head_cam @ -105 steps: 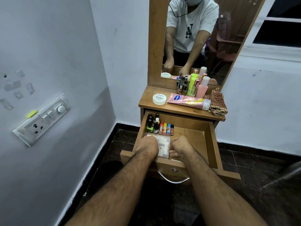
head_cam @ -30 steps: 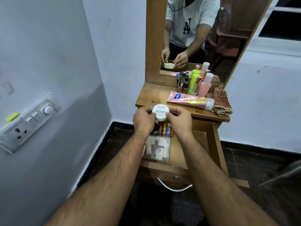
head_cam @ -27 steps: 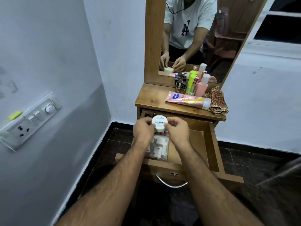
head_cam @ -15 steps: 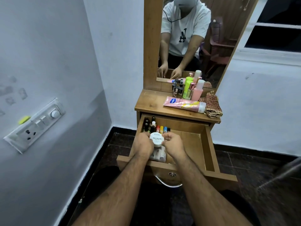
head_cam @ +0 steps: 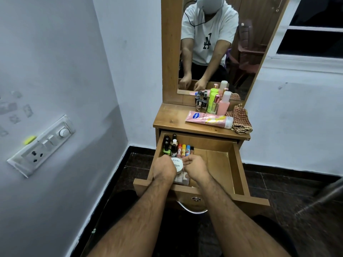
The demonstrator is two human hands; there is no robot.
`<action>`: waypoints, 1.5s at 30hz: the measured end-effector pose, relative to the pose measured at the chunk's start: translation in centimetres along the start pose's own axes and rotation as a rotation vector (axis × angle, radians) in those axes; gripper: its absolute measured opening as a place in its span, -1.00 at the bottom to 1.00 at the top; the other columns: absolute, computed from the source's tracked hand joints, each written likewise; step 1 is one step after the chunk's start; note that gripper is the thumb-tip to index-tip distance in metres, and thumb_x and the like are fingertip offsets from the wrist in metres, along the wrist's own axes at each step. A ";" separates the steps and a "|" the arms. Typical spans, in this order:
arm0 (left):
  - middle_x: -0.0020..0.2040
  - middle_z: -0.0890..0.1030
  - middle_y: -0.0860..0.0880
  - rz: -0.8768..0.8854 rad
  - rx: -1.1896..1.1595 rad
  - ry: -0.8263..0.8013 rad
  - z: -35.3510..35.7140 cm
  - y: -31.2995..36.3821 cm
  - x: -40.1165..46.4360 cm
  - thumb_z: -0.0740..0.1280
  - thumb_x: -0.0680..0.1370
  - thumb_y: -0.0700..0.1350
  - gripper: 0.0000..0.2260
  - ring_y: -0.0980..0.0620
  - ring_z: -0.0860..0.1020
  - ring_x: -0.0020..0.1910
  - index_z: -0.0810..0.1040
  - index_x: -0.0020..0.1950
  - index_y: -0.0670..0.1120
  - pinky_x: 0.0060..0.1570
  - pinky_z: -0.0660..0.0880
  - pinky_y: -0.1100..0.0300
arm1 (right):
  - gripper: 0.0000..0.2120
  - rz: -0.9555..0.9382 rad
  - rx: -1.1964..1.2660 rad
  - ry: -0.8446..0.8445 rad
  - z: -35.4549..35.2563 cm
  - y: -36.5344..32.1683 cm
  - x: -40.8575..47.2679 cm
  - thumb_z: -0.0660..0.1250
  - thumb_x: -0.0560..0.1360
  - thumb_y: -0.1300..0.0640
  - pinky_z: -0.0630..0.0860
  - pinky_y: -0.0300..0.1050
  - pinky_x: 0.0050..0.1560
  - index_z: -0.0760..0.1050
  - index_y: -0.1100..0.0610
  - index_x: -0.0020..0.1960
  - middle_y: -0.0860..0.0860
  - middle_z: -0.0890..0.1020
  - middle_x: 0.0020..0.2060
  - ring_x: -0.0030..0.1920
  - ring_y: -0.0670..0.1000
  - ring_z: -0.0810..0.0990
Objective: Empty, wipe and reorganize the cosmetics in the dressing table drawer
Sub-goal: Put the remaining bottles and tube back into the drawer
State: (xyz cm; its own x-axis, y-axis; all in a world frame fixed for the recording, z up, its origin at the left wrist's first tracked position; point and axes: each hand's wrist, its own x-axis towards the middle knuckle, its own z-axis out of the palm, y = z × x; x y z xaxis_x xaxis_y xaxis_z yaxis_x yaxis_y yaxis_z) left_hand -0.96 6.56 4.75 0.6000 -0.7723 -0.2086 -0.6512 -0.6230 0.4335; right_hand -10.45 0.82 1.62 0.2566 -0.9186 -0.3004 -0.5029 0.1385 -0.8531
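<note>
Reorganizing step: left hand (head_cam: 163, 168) grips white nail-polish tub (head_cam: 177, 165) over clear pouch (head_cam: 182, 179) at drawer (head_cam: 219, 164) 8 o'clock, right hand (head_cam: 194, 168) curled beside it, grip unclear; next, prob. seat tub w/o toppling lip-balm row (head_cam: 183, 150).

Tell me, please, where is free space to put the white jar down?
Free: the drawer floor right of the hands, and the tabletop left of the pink tube. Crowded: the drawer's back-left corner with small bottles, and the tabletop's right side.
</note>
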 end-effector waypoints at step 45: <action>0.03 0.65 0.06 0.376 -0.466 0.186 -4.5 14.1 15.9 0.47 0.50 -0.13 -0.70 0.10 0.58 0.00 0.58 0.22 0.00 0.08 0.56 0.12 | -0.74 -0.302 -0.448 0.538 -11.0 -13.3 11.8 0.34 0.53 0.14 0.42 -0.20 -0.07 0.59 0.14 0.21 0.05 0.68 0.03 0.04 0.05 0.60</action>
State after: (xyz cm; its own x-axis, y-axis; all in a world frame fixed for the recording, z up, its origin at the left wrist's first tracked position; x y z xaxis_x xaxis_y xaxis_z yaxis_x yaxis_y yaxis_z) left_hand 1.49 -13.95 11.47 0.4678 -0.8673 0.1702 -0.5873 -0.1612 0.7932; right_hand -9.79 -15.93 14.10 0.0563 -0.9624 0.2657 -0.7909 -0.2054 -0.5764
